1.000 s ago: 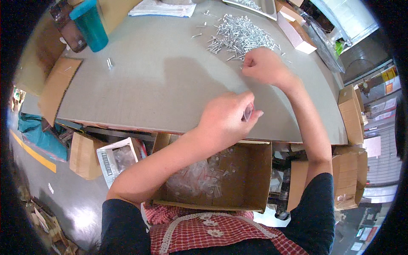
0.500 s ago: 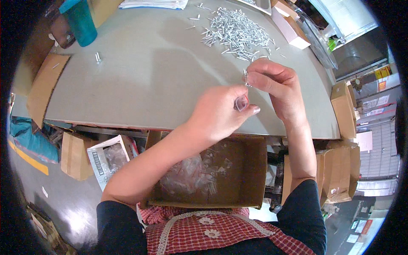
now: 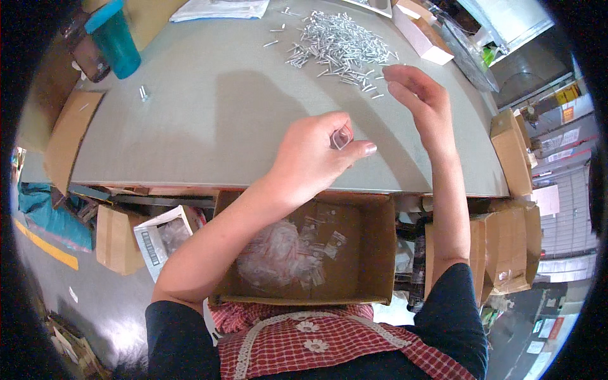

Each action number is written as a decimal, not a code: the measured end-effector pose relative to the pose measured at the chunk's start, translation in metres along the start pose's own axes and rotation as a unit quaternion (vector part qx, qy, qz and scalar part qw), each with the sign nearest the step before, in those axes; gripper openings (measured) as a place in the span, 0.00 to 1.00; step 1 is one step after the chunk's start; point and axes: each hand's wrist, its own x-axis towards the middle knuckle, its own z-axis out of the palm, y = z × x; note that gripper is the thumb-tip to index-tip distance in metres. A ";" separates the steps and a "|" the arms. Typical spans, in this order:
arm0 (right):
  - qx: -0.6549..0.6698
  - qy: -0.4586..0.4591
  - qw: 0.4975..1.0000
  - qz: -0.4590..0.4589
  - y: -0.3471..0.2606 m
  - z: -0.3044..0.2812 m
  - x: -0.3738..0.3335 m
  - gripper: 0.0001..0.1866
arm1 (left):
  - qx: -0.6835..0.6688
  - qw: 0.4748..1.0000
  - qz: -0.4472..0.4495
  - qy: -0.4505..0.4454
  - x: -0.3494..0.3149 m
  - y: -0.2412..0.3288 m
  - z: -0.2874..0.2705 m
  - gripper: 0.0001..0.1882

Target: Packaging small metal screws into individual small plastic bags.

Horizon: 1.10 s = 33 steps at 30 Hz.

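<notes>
A pile of small silver screws (image 3: 345, 47) lies on the grey table (image 3: 177, 139), and other things are placed here by that pile. The person's left hand (image 3: 313, 147) is nearer to the body than the pile and a little to its left, raised above the table with the fingers curled round and closed on 1 small clear bag (image 3: 341, 137), whose mouth gapes open toward the right. The right hand (image 3: 423, 101) is just beside the pile, at its near right edge, half open, with the fingers bent and a gap between thumb and forefinger; whether a screw is tucked inside it, one cannot tell. A few loose screws lie just left of the pile, and 2 more screws (image 3: 144, 94) are close together well apart from it on the left. Farther left of the pile are a teal cup (image 3: 117, 41) and a dark bottle (image 3: 88, 57), side by side. Some papers (image 3: 218, 9) lie left of the pile and beyond it, and a white box (image 3: 437, 47) is to its right. Nearer to the body than the pile, below the table's edge, a cardboard box (image 3: 377, 253) holds many clear bags (image 3: 278, 256) with red strips, heaped mostly in its left part.
</notes>
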 end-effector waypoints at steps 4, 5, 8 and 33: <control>-0.271 -0.095 0.953 -0.091 0.030 -0.009 0.017 0.12 | 0.056 0.998 0.002 0.001 0.001 -0.001 0.001 0.18; -0.273 -0.095 0.953 -0.092 0.035 -0.007 0.018 0.12 | 0.056 0.998 0.004 0.001 0.001 -0.002 0.002 0.18; -0.314 -0.108 0.924 -0.189 0.040 -0.001 0.020 0.10 | 0.043 0.999 -0.008 0.006 -0.001 -0.003 0.002 0.18; -0.059 -0.162 0.939 -0.298 -0.050 0.014 -0.020 0.10 | -0.006 1.000 0.012 -0.013 -0.001 -0.006 0.000 0.17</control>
